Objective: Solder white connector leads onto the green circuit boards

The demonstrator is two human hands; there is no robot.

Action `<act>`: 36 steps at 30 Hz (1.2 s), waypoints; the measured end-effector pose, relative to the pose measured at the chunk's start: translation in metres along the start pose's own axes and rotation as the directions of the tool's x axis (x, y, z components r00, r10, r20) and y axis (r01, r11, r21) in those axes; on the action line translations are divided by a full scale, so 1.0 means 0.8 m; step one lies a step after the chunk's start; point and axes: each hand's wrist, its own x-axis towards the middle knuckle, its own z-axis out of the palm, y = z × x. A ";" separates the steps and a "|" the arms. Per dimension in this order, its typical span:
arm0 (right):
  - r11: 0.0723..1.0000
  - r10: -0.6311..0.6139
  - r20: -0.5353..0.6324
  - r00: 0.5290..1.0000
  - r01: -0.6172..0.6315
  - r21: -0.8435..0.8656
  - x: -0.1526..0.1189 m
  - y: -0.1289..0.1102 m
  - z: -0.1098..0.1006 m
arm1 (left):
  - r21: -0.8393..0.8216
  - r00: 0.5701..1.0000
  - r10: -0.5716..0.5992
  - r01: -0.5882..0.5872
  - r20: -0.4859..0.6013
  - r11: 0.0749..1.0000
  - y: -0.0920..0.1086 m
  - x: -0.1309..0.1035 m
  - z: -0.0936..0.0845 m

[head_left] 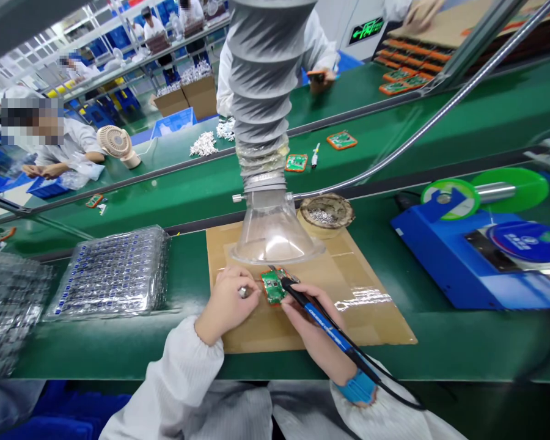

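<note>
A green circuit board with an orange edge lies on the brown cardboard mat, under a clear fume hood. My right hand grips a blue and black soldering iron, its tip end over the right part of the board. Just left of the board, my left hand is closed with thumb and fingers pinched round a small silvery item, too small to name. A blue band circles my right wrist.
Stacked clear trays stand left, a blue wire-feed machine right. A round tin of solder scraps sits behind the mat. The grey hose hangs centrally. Boards lie on the green belt; people work beyond.
</note>
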 end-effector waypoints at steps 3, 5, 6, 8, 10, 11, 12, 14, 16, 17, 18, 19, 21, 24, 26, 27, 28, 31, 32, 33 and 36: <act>0.992 -0.065 -0.040 0.997 0.060 -0.108 0.001 0.005 -0.018 | 0.081 0.996 -0.021 0.013 0.088 0.997 -0.008 0.021 0.000; 0.972 -0.137 -0.063 0.989 0.122 -0.199 0.001 0.006 -0.032 | 0.091 0.991 -0.031 0.019 0.127 0.996 -0.010 0.029 0.001; 0.959 -0.172 -0.071 0.983 0.151 -0.240 0.000 0.006 -0.039 | 0.090 0.989 -0.037 0.024 0.145 0.996 -0.011 0.032 0.002; 0.937 -0.222 -0.083 0.972 0.189 -0.292 -0.002 0.008 -0.050 | 0.090 0.982 -0.058 0.043 0.179 0.995 -0.010 0.035 0.002; 0.928 -0.242 -0.091 0.966 0.203 -0.312 -0.005 0.010 -0.056 | 0.091 0.976 -0.086 0.069 0.201 0.993 -0.009 0.037 0.001; 0.926 -0.248 -0.085 0.965 0.210 -0.314 -0.007 0.011 -0.058 | 0.091 0.973 -0.094 0.076 0.209 0.993 -0.008 0.038 0.000; 0.923 -0.256 -0.073 0.964 0.221 -0.314 -0.007 0.011 -0.058 | 0.091 0.971 -0.096 0.078 0.217 0.993 -0.008 0.039 -0.002; 0.914 -0.274 -0.023 0.961 0.254 -0.316 -0.007 0.008 -0.056 | 0.085 0.970 -0.091 0.073 0.227 0.994 -0.007 0.041 -0.003; 0.902 -0.296 0.023 0.955 0.287 -0.322 -0.006 0.002 -0.051 | 0.078 0.969 -0.083 0.067 0.231 0.995 -0.008 0.042 -0.004; 0.897 -0.302 0.036 0.953 0.296 -0.327 -0.004 -0.001 -0.049 | 0.074 0.970 -0.083 0.067 0.229 0.995 -0.009 0.043 -0.004; 0.894 -0.305 0.044 0.951 0.301 -0.333 -0.003 -0.004 -0.047 | 0.069 0.970 -0.082 0.068 0.227 0.995 -0.010 0.043 -0.004; 0.890 -0.307 0.045 0.951 0.303 -0.341 -0.002 -0.007 -0.045 | 0.064 0.971 -0.081 0.068 0.226 0.996 -0.010 0.043 -0.003; 0.882 -0.308 0.045 0.950 0.303 -0.362 -0.001 -0.011 -0.042 | 0.052 0.971 -0.077 0.067 0.225 0.996 -0.012 0.043 -0.002; 0.863 -0.323 0.060 0.945 0.320 -0.390 0.000 -0.012 -0.040 | 0.037 0.972 -0.071 0.064 0.226 0.997 -0.014 0.042 -0.002; 0.857 -0.334 0.073 0.940 0.336 -0.391 0.000 -0.011 -0.038 | 0.031 0.972 -0.064 0.059 0.228 0.998 -0.015 0.042 -0.001; 0.856 -0.341 0.078 0.937 0.344 -0.385 -0.001 -0.010 -0.038 | 0.030 0.972 -0.061 0.056 0.228 0.998 -0.016 0.042 -0.001; 0.856 -0.347 0.083 0.934 0.352 -0.379 -0.001 -0.009 -0.037 | 0.028 0.972 -0.057 0.052 0.228 0.998 -0.017 0.042 -0.001; 0.849 -0.370 0.093 0.924 0.377 -0.371 -0.002 -0.008 -0.035 | 0.026 0.972 -0.051 0.046 0.231 0.999 -0.019 0.042 0.000; 0.844 -0.378 0.093 0.921 0.384 -0.374 -0.002 -0.008 -0.035 | 0.024 0.972 -0.051 0.047 0.231 0.999 -0.020 0.042 0.001; 0.841 -0.382 0.094 0.920 0.387 -0.378 -0.002 -0.008 -0.035 | 0.021 0.971 -0.052 0.048 0.232 0.999 -0.020 0.042 0.001; 0.842 -0.383 0.097 0.919 0.390 -0.374 -0.002 -0.007 -0.035 | 0.013 0.970 -0.058 0.056 0.235 0.998 -0.020 0.042 0.001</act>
